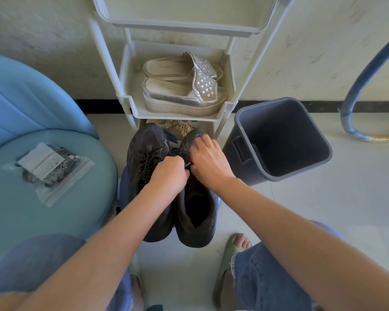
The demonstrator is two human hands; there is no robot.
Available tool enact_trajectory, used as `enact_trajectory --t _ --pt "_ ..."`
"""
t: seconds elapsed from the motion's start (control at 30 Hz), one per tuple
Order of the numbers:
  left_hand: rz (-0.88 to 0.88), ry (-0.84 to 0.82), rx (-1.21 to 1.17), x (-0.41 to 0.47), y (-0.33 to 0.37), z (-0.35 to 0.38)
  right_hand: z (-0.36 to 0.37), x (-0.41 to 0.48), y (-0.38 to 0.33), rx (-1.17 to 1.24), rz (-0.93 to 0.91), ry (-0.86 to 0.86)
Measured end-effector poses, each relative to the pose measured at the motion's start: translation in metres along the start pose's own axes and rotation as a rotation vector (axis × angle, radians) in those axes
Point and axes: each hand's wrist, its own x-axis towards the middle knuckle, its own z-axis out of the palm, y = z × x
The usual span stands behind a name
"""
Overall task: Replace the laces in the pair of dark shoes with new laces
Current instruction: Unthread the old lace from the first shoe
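On the floor before the shoe rack (130, 104) stand the dark shoes (144, 142). Over the right shoe (195, 212), left hand (169, 173) and right hand (208, 158) both pinch its black lace (187, 164). Bagged new laces (52, 169) lie on the blue seat (32, 216).

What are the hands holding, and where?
Left hand and right hand each pinch the lace of the right shoe, up by its eyelets.
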Motion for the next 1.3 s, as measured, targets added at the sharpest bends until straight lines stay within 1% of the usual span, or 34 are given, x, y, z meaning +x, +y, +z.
enact_trajectory --t 0.2,0.27,0.33,0.37,0.4,0.43,0.47,0.5,0.53,0.57,0.6,0.63,0.7,0.73,0.77,0.8,0.83,0.87,0.93,1.0,1.07,1.1,1.2,1.3 --pt "0.0 -0.007 0.01 0.001 0.001 0.0 -0.003 -0.001 0.002 0.046 0.025 -0.033" --pt "-0.003 -0.003 0.017 -0.001 0.001 0.0 -0.005 0.0 0.001 0.058 0.001 -0.066" --pt "-0.014 -0.003 0.026 -0.001 0.0 0.0 -0.007 -0.001 0.002 0.115 -0.039 -0.138" --pt "-0.02 -0.002 0.03 0.0 0.0 0.0 -0.01 -0.003 0.007 0.2 -0.058 -0.212" --pt "-0.024 -0.004 0.032 0.0 -0.001 0.0 -0.015 -0.005 0.016 0.342 -0.059 -0.317" --pt "-0.026 -0.009 0.03 -0.001 -0.001 0.0 -0.021 -0.007 0.028 0.524 -0.024 -0.442" --pt "-0.023 -0.015 0.029 -0.001 -0.001 0.0 -0.027 -0.008 0.043 0.742 0.052 -0.535" --pt "-0.019 -0.021 0.032 -0.002 -0.001 0.0 -0.032 -0.009 0.058 0.965 0.173 -0.555" --pt "-0.017 -0.026 0.034 -0.003 -0.001 0.0 -0.036 -0.01 0.072 1.151 0.315 -0.52" --pt "-0.018 -0.031 0.032 -0.004 -0.001 0.0 -0.035 -0.011 0.084 1.26 0.441 -0.474" --pt "-0.019 -0.036 0.027 -0.004 0.0 -0.001 -0.031 -0.013 0.091 1.283 0.533 -0.456" --pt "-0.02 -0.039 0.021 -0.004 0.0 -0.002 -0.027 -0.014 0.094 1.191 0.583 -0.473" --pt "-0.017 -0.043 0.023 -0.004 0.001 -0.003 -0.017 -0.015 0.09 0.842 0.555 -0.543" --pt "-0.014 -0.042 0.025 -0.004 0.0 -0.003 -0.015 -0.014 0.085 0.731 0.527 -0.523" --pt "-0.01 -0.038 0.025 -0.004 0.0 -0.002 -0.017 -0.011 0.078 0.721 0.492 -0.436" --pt "-0.006 -0.035 0.022 -0.004 0.0 -0.002 -0.021 -0.007 0.069 0.767 0.428 -0.313" --pt "-0.003 -0.036 0.017 -0.003 -0.001 -0.002 -0.026 -0.003 0.058 0.795 0.333 -0.216" --pt "-0.001 -0.036 0.012 -0.003 -0.001 -0.002 -0.029 0.0 0.047 0.79 0.239 -0.179" --pt "0.005 -0.025 0.003 -0.002 -0.002 -0.002 -0.028 0.003 0.027 0.685 0.112 -0.186" --pt "0.009 -0.011 0.005 -0.002 -0.002 -0.001 -0.019 0.003 0.017 0.457 0.036 -0.204" --pt "0.016 -0.004 0.018 -0.002 -0.002 0.0 -0.011 0.004 0.013 0.244 0.025 -0.176" --pt "0.017 0.0 0.024 -0.002 -0.002 0.0 -0.009 0.005 0.012 0.184 0.034 -0.138" --pt "0.01 0.006 0.037 -0.002 -0.002 0.001 -0.005 0.002 0.006 0.177 0.092 -0.097" --pt "0.006 0.011 0.036 -0.002 -0.002 0.002 -0.002 0.0 -0.001 0.35 0.239 -0.098"
